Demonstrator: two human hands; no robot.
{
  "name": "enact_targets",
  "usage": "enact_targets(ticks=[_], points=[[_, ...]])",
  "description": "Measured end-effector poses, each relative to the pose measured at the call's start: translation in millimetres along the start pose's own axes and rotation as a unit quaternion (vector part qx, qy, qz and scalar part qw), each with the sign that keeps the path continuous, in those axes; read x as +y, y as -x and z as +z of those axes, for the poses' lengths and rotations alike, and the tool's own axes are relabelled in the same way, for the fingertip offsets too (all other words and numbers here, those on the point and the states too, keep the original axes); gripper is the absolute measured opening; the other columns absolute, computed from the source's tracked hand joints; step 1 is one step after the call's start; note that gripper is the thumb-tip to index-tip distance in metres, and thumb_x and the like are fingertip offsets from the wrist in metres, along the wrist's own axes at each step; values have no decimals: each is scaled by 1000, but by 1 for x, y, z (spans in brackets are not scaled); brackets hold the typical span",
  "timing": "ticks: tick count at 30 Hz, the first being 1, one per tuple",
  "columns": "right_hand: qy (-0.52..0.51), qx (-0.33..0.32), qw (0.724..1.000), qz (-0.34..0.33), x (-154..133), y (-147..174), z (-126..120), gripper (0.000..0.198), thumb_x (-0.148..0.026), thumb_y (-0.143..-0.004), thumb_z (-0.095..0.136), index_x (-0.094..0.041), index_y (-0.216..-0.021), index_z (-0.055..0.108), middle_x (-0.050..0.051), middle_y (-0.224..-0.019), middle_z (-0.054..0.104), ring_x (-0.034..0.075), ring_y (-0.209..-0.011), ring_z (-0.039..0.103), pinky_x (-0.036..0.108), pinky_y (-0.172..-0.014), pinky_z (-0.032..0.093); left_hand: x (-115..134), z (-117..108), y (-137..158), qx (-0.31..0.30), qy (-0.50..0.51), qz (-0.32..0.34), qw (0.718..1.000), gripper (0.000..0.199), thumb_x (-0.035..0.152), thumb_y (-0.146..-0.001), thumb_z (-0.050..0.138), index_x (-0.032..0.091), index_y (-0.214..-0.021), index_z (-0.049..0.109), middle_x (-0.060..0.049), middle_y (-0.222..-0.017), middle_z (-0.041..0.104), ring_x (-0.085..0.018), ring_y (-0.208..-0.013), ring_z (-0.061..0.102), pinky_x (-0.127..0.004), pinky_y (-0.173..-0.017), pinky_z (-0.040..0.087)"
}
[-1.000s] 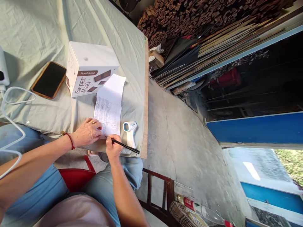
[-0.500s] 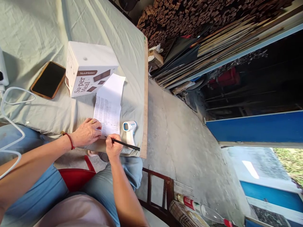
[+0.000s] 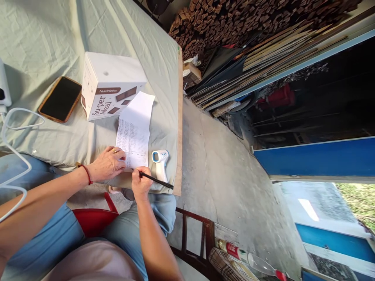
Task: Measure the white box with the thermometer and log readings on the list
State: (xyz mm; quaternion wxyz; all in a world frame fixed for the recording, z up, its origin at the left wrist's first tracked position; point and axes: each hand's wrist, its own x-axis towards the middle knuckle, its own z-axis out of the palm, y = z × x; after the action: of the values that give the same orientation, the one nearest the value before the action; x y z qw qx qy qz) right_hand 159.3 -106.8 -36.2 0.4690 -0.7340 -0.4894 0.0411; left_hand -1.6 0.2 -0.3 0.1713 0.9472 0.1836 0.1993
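A printed white sheet of paper (image 3: 136,136) lies near the table's front edge, partly crumpled, its lower rows full of small text. My left hand (image 3: 110,162) rests on the table at the sheet's lower left edge, fingers bent and lying down on it. In my right hand (image 3: 141,182), closed at the bottom edge of the paper, is a black pen (image 3: 156,181) whose back end points right. The pen's tip is hidden by my fingers. Just right of the sheet lies a white and blue infrared thermometer (image 3: 160,164), partly behind the pen.
Behind the paper stands a white Super Meal box (image 3: 117,74). Left of it lies a phone (image 3: 60,98), with a white cable (image 3: 20,156) near it. The table's wooden edge (image 3: 179,117) runs along the right. A brown chair (image 3: 202,238) stands beside my leg.
My right hand and the pen have shifted very slightly, the pen's back end a little lower. My left hand, the paper and the thermometer stay in place.
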Motion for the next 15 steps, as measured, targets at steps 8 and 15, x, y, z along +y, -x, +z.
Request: enact_targets(ticks=[8, 15], points=[[93, 4, 995, -41, -20, -42, -1, 26, -33, -94, 43, -20, -102, 62, 9, -99, 64, 21, -95, 59, 37, -87, 47, -6, -16, -5, 102, 35, -26, 994, 17, 22, -92, 51, 18, -81, 63, -7, -96, 64, -20, -91, 56, -36, -82, 44], [242, -109, 964, -18, -25, -96, 35, 23, -16, -80, 52, -21, -92, 70, 7, -83, 65, 23, -89, 58, 36, -84, 40, -50, -74, 1, 420, 44, -254, 870, 41, 38, -79, 69, 24, -112, 49, -10, -119, 52, -29, -115, 48, -50, -98, 42]])
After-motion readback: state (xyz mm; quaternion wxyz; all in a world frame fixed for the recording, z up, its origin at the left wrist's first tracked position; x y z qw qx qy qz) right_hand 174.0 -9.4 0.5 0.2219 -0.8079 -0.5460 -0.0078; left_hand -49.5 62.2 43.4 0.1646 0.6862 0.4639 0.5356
